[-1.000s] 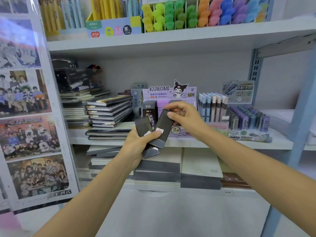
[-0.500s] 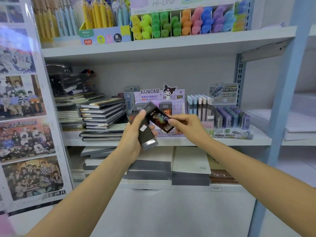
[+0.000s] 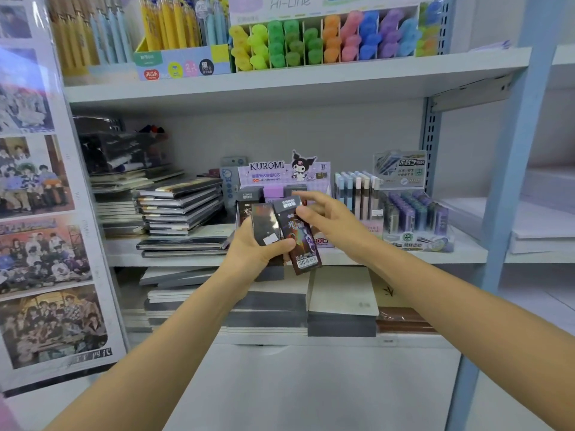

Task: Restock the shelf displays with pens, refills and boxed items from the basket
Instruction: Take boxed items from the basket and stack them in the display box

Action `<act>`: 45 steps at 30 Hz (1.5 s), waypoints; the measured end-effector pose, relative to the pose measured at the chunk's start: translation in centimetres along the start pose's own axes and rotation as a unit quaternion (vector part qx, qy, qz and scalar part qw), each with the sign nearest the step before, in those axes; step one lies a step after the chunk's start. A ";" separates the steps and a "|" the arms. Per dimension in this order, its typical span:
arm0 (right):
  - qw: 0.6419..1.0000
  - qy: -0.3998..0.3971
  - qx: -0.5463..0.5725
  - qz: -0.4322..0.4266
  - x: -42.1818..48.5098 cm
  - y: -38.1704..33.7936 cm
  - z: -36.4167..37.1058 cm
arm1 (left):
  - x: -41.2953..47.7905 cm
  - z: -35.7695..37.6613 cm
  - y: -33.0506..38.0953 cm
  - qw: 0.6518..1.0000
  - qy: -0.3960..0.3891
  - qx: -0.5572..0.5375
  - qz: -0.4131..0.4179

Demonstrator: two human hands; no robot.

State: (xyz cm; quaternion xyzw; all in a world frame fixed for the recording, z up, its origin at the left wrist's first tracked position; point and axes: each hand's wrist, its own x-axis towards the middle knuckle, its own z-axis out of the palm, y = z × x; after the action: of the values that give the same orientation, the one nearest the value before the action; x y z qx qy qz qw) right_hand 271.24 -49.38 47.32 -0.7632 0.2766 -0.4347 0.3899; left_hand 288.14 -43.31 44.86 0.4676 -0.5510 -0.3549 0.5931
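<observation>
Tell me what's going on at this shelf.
A person is restocking a white stationery shelf. Their left hand grips two small dark glossy rectangular boxes, held up before the purple Kuromi cardboard display. The right hand reaches in with fingers spread at the top of the barcoded box, no firm grip visible. Neither box is shelved yet.

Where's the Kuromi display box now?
Kuromi display box: head view, middle shelf centre, behind the dark boxes in the left hand; stacked notebooks left, pastel refills right.

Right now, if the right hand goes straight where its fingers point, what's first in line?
The barcoded box held by the left hand: the right hand has its fingertips at the box top, maybe already touching.
</observation>
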 end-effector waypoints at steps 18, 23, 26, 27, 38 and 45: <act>0.992 0.113 -0.023 -0.048 7.0 0.0 2.1 | 1.1 -6.8 -2.9 0.986 0.148 -0.073 0.015; 0.988 0.080 -0.118 -0.055 8.7 0.7 4.6 | 1.0 -8.2 -3.2 0.986 0.135 -0.093 0.012; 0.978 0.058 -0.186 -0.073 9.5 0.6 4.8 | 1.1 -8.8 -3.5 0.988 0.119 -0.099 0.015; 0.975 0.050 -0.203 -0.075 9.8 0.5 4.8 | 1.2 -8.9 -3.6 0.988 0.115 -0.103 0.013; 0.952 0.041 -0.285 -0.106 11.3 1.5 7.1 | 1.2 -9.2 -4.2 0.989 0.093 -0.110 -0.013; 0.946 0.152 -0.192 -0.212 9.4 1.9 7.2 | 0.7 -8.9 -3.6 0.996 0.050 -0.074 -0.031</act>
State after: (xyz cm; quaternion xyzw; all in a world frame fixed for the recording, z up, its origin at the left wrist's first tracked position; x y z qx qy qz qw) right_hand 281.85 -55.00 47.60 -0.7894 0.2426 -0.5571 0.0874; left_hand 297.38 -43.64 42.07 0.4565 -0.4786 -0.3887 0.6414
